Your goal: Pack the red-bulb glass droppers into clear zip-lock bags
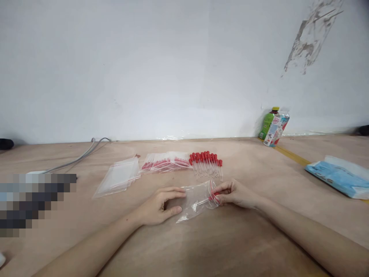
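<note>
right hand [238, 195] | pinches red-bulbed dropper [213, 197] (slender stem) | glossy clear-plastic bag [194, 194]

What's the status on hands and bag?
Right hand pinching red bulb at mouth of clear bag. Left hand open, by opposite end. Loose droppers beyond, not blocking.

Clear zip bag [192, 195]: lies centre foreground, film creased, mouth gaping at right, closed end to left. Red-bulbed dropper [213, 197]: bulb at the bag's mouth, pale stem inside, pointing left (glare on film; tip hard to resolve).
</note>
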{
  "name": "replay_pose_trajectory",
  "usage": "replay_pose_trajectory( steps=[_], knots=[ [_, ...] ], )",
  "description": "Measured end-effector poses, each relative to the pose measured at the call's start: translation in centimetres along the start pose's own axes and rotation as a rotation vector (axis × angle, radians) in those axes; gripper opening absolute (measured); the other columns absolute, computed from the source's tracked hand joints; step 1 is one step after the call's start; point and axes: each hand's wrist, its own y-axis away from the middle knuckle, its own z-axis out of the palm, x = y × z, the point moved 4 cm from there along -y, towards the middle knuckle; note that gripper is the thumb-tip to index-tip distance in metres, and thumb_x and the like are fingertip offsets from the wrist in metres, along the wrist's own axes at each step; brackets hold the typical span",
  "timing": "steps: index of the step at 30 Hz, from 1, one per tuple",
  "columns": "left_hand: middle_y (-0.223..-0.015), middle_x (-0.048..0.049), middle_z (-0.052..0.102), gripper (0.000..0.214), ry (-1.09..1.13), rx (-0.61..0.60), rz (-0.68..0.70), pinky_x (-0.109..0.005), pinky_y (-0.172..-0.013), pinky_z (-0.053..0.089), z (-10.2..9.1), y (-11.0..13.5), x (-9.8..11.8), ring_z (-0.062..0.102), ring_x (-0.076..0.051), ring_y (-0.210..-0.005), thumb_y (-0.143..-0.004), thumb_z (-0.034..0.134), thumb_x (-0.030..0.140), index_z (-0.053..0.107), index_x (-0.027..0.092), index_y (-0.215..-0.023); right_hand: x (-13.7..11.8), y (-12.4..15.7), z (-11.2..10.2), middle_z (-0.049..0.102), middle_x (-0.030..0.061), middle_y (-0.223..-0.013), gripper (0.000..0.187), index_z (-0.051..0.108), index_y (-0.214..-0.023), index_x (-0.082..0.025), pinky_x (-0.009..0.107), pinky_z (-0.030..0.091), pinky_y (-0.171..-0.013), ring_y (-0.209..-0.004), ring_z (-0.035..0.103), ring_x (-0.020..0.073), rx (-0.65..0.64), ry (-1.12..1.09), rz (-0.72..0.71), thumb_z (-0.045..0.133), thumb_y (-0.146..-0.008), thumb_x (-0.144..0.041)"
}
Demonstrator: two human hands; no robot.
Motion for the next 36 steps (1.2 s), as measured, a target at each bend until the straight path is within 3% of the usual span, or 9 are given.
replay_pose_trajectory(
  steps=[5,10,17,23,27,30,32,35,36],
  knots=[
    [-0.123,-0.0050,0.051,0.037,-0.026,-0.038,0.063,-0.037,-0.097,0.034,0.2,0.1,0.0,0.045,-0.022,-0.113,-0.080,0.055,0.036,0.054,0.026,-0.116,0.0,0.1,-0.2,0.057,-0.0035,-0.063,0.038,0.058,-0.088,-0.017,0.019,0.035,-0.046,-0.049,0.047,0.0061,0.074,0.046,-0.025,0.072,-0.059,-0.037],
    [-0.124,-0.0048,0.049,0.034,-0.052,-0.042,0.081,-0.038,-0.097,0.033,0.4,0.0,0.3,0.043,-0.022,-0.115,-0.082,0.053,0.035,0.055,0.026,-0.115,0.1,0.0,-0.4,0.055,-0.0024,-0.057,0.034,0.051,-0.066,-0.016,0.020,0.036,-0.047,-0.047,0.045,0.0060,0.174,0.078,-0.076,0.069,-0.060,-0.044],
    [-0.124,-0.0048,0.048,0.034,-0.059,-0.036,0.075,-0.038,-0.098,0.033,0.3,0.0,0.4,0.042,-0.022,-0.116,-0.083,0.051,0.034,0.054,0.026,-0.116,-0.5,0.6,-0.6,0.044,-0.0025,-0.041,0.057,0.047,-0.047,-0.015,0.020,0.030,-0.041,-0.039,0.039,0.0058,0.177,0.195,-0.061,0.034,-0.078,-0.062],
    [-0.125,-0.0056,0.048,0.040,-0.060,-0.042,0.080,-0.039,-0.097,0.033,0.4,0.0,0.4,0.043,-0.023,-0.115,-0.079,0.057,0.040,0.054,0.026,-0.116,-0.3,1.3,0.1,0.050,-0.0073,-0.047,0.032,0.050,-0.071,-0.016,0.017,0.015,-0.029,-0.027,0.032,0.0021,0.065,0.069,0.057,0.060,-0.069,-0.047],
    [-0.125,-0.0054,0.048,0.040,-0.074,-0.042,0.082,-0.040,-0.098,0.032,0.4,0.1,0.3,0.041,-0.024,-0.116,-0.077,0.058,0.038,0.055,0.026,-0.116,-0.5,1.6,0.6,0.062,-0.0022,-0.066,0.029,0.050,-0.075,-0.016,0.018,0.012,-0.027,-0.024,0.029,-0.0007,0.039,-0.041,0.116,0.057,-0.070,-0.043],
    [-0.124,-0.0060,0.049,0.041,-0.103,-0.028,0.101,-0.041,-0.098,0.032,0.3,0.1,0.5,0.042,-0.025,-0.116,-0.076,0.058,0.033,0.054,0.025,-0.116,-0.7,1.4,-0.5,0.063,-0.0011,-0.065,0.027,0.051,-0.072,-0.015,0.018,0.014,-0.028,-0.024,0.028,-0.0006,0.029,0.050,0.187,0.057,-0.070,-0.042],
    [-0.122,-0.0062,0.050,0.042,-0.130,-0.014,0.117,-0.042,-0.098,0.032,0.2,0.2,0.7,0.042,-0.025,-0.115,-0.075,0.057,0.028,0.053,0.025,-0.117,-0.9,0.7,-2.7,0.060,-0.0022,-0.059,0.026,0.051,-0.069,-0.016,0.018,0.016,-0.030,-0.027,0.030,0.0005,0.186,0.189,0.168,0.056,-0.069,-0.041],
    [-0.122,-0.0061,0.049,0.045,-0.177,0.005,0.128,-0.044,-0.099,0.029,0.2,0.3,0.8,0.040,-0.025,-0.116,-0.072,0.057,0.023,0.053,0.025,-0.116,-1.8,-0.4,-7.2,0.055,-0.0026,-0.054,0.020,0.053,-0.065,-0.016,0.017,0.026,-0.036,-0.037,0.039,0.0038,0.636,0.464,0.054,0.059,-0.065,-0.035],
    [-0.123,-0.0062,0.048,0.046,-0.187,0.013,0.133,-0.044,-0.100,0.028,0.2,0.3,0.9,0.039,-0.026,-0.117,-0.072,0.057,0.022,0.052,0.024,-0.117,-1.9,-0.9,-8.4,0.057,-0.0012,-0.056,0.018,0.054,-0.065,-0.016,0.018,0.030,-0.040,-0.043,0.045,0.0058,0.716,0.550,0.042,0.061,-0.063,-0.033]
  ],
)
